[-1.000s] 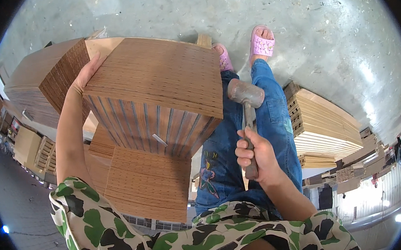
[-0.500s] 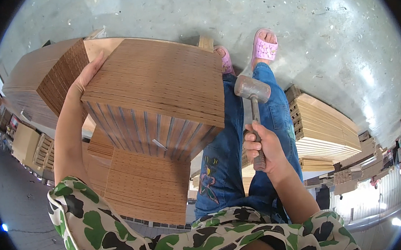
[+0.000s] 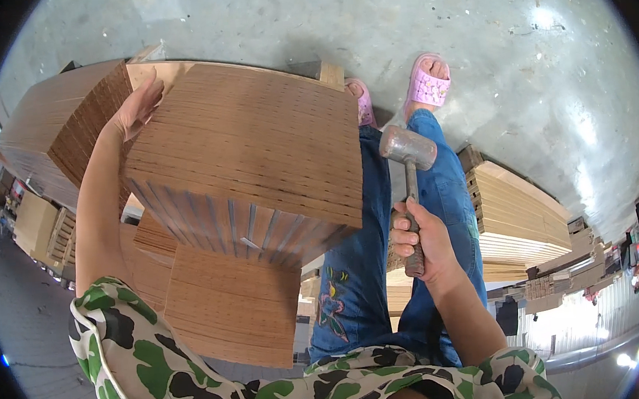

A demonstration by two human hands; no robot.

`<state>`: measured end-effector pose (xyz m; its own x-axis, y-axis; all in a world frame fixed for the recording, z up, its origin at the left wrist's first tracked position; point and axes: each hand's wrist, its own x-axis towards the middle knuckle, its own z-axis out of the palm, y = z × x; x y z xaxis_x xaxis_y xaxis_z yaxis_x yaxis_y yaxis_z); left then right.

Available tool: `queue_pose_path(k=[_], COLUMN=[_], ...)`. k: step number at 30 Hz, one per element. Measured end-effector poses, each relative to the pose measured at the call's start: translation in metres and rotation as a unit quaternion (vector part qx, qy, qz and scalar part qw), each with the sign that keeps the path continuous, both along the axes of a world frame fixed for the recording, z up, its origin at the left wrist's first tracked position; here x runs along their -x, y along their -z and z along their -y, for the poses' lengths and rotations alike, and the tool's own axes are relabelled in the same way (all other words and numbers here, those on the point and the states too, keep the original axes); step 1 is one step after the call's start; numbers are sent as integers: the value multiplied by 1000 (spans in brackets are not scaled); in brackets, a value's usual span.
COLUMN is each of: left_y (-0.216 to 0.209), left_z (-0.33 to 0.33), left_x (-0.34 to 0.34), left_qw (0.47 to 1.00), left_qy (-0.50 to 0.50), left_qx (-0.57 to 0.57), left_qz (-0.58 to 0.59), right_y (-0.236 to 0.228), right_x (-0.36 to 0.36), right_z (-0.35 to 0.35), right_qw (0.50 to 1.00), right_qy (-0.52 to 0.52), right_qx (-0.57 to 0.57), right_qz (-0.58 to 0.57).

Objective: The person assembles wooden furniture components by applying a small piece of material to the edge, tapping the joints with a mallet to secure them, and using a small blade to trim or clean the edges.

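A tall stack of brown wood-grain boards (image 3: 256, 137) stands in front of me, dark stripes running down its near side. My left hand (image 3: 140, 104) is at the stack's far left edge, holding nothing, its fingers extended; whether it touches the boards I cannot tell. In my right hand (image 3: 427, 240) is a mallet (image 3: 408, 147) with a worn, greyish cylindrical head, gripped by its handle. The mallet head is up in front of my legs, to the right of the stack and apart from it.
Another brown board stack (image 3: 66, 132) stands close on the left. Lower brown boards (image 3: 230, 302) lie nearer to me. Light-coloured boards (image 3: 520, 211) are piled on the right. A wooden block (image 3: 331, 75) sticks out behind the main stack, and grey concrete floor (image 3: 277, 17) stretches beyond.
My left hand has shifted off the top edge of the stack to its left side, fingers now raised. My right hand still holds the mallet, nearly unmoved.
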<state>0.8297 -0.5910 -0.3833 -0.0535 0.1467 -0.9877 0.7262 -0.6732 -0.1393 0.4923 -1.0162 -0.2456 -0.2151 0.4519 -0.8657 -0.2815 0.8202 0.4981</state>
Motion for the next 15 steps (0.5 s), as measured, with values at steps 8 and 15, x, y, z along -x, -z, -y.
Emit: queue_pose_path(k=[8,15], left_y=[0,5], left_z=[49,41], left_x=[24,25], left_qw=[981,985], left_qy=[-158,-134], left_qx=[69,76], left_qz=[-94,-75], right_y=[1,29], right_x=[-13,-13], right_z=[0,-8], right_qw=[997,999], right_qy=[12,-20], right_qx=[-77,-38], right_qz=[-6,-13])
